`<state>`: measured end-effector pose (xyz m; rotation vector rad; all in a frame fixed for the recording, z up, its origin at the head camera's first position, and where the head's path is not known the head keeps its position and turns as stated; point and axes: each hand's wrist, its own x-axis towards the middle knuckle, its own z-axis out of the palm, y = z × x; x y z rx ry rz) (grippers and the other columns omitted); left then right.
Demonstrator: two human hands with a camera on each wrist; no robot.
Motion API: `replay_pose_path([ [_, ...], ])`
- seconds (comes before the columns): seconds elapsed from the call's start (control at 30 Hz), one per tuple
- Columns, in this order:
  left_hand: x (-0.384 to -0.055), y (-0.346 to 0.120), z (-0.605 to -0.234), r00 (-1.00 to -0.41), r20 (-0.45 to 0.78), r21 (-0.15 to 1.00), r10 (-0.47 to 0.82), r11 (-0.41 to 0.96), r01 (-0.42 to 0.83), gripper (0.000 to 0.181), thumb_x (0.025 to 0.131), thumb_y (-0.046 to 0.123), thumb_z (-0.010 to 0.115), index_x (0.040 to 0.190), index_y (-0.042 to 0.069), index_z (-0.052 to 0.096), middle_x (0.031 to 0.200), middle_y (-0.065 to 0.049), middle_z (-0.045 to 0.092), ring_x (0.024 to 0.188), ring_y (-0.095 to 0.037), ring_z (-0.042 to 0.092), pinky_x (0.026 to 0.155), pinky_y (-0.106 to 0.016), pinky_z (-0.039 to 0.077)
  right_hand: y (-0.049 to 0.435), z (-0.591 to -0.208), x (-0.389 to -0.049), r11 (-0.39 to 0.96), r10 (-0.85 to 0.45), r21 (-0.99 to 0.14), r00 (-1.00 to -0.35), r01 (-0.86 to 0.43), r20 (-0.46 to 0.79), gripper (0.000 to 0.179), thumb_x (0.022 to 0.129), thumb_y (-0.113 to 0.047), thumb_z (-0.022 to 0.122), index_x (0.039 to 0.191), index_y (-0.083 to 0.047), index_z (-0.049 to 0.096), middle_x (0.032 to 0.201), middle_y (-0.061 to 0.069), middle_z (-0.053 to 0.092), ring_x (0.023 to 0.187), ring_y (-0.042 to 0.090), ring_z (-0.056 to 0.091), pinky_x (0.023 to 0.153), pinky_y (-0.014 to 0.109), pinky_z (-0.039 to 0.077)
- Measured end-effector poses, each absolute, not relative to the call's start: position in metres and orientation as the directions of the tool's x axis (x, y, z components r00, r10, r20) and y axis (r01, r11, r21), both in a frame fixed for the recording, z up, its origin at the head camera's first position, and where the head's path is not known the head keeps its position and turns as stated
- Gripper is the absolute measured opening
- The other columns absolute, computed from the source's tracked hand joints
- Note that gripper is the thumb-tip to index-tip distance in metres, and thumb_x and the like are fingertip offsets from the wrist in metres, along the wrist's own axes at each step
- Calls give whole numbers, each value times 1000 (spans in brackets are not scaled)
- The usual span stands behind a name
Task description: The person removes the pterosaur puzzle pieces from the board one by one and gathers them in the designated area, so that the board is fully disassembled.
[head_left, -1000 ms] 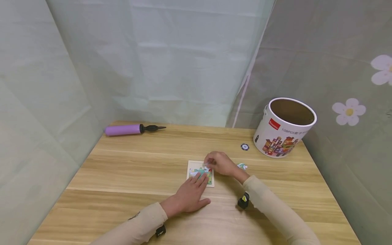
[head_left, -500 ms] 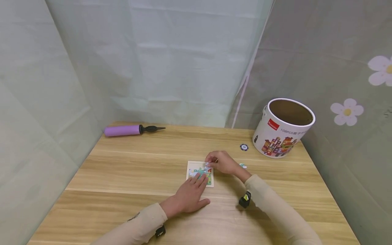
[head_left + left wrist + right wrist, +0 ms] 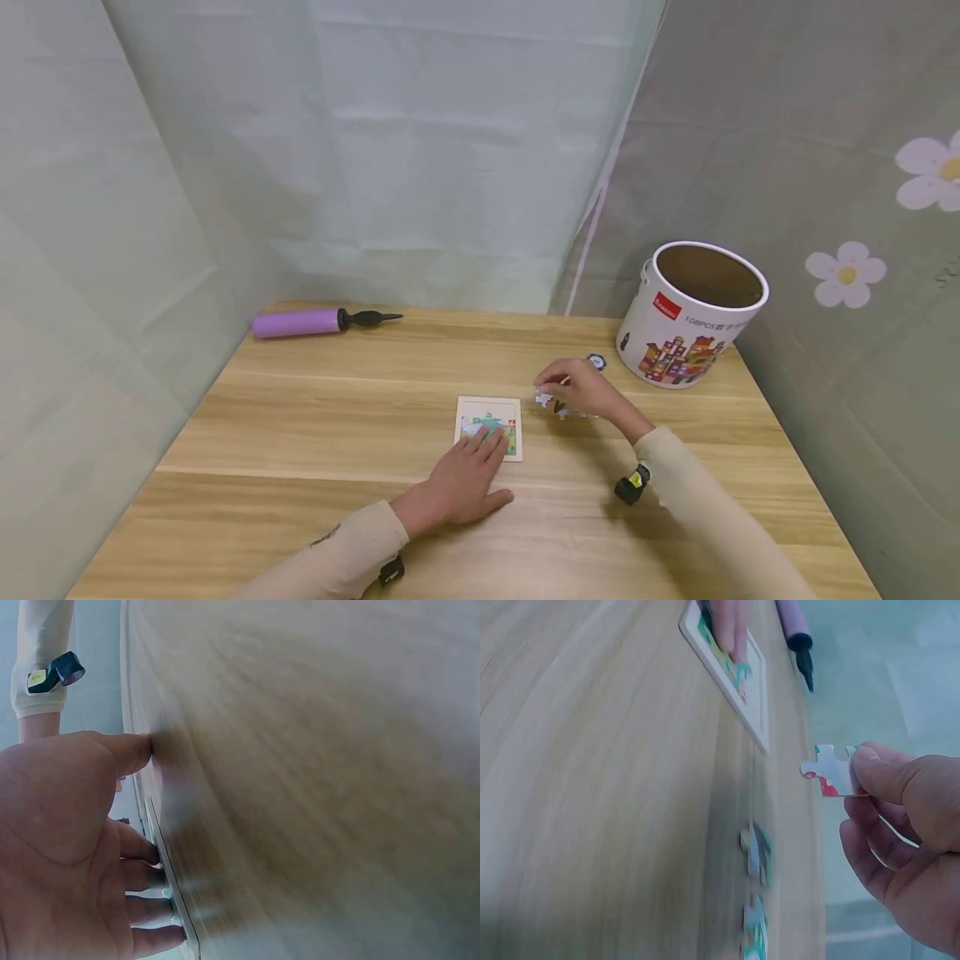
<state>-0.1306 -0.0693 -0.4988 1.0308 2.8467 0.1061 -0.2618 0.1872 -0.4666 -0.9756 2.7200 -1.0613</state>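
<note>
In the head view a small pale puzzle tray (image 3: 512,401) lies flat on the table, with part of a colourful picture filled in at its lower portion. My left hand (image 3: 463,482) rests on those pieces, fingers straight and spread, thumb out on the tabletop. Between thumb and fingers my right hand (image 3: 587,392) pinches a white and red jigsaw piece (image 3: 832,774), raised over the table to the right of the tray. Below it in the right wrist view lie loose jigsaw pieces (image 3: 756,856), partly covered by the right hand in the head view.
A large white bucket (image 3: 652,337) stands at the back right against the grey cloth. Near its base lies a dark-rimmed poker chip (image 3: 597,361), partly behind my right hand. A purple hand pump (image 3: 300,322) lies at the back left edge of the wooden table (image 3: 315,433).
My right hand has moved away from the tray's upper right corner, to the right, still pinching a jigsaw piece. The left hand has stayed on the tray.
</note>
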Motion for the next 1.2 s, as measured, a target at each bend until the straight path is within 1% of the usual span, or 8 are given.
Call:
replay_pose_path([
  [0.2,-129,-69,-498,-764,-85,98,639,769,632,77,103,53,50,156,-1,37,164,-17,33,151,-35,32,119,-50,35,215,-466,-262,577,-560,-611,-807,-543,189,9,96,-7,70,101,-5,78,94,1,76,84,11,68,77,32,58],
  [0.3,-129,-69,-497,-765,-86,101,638,769,631,76,103,52,51,156,-1,37,164,-17,33,151,-35,32,119,-50,34,230,-468,-263,581,-539,-622,-821,-525,189,9,95,-4,71,99,-3,78,92,2,76,83,11,67,77,30,58],
  [0.43,-129,-69,-495,-765,-83,100,639,769,631,76,103,52,51,156,-2,37,164,-17,34,151,-35,32,119,-50,34,249,-471,-261,589,-508,-639,-842,-495,184,8,93,-2,72,96,-1,79,93,5,77,83,10,66,76,28,57],
  [0.7,-130,-70,-499,-765,-82,77,639,769,634,77,103,53,49,156,-1,37,164,-16,34,151,-35,32,119,-49,35,279,-480,-259,645,-470,-601,-865,-472,175,8,90,-1,74,94,-4,80,96,8,78,85,13,69,76,28,58],
  [0.93,-131,-70,-502,-764,-79,79,641,767,636,77,104,54,48,157,0,36,165,-17,32,152,-35,31,119,-49,34,295,-487,-259,667,-480,-580,-865,-468,146,7,89,-1,75,93,-3,80,93,7,79,81,8,67,73,26,56],
  [1.2,-131,-70,-502,-762,-87,72,642,767,638,76,104,54,47,157,0,35,165,-16,32,152,-35,31,120,-49,33,301,-494,-258,694,-472,-570,-876,-439,99,7,90,-2,74,93,-6,79,93,5,78,82,7,63,73,26,53],
])
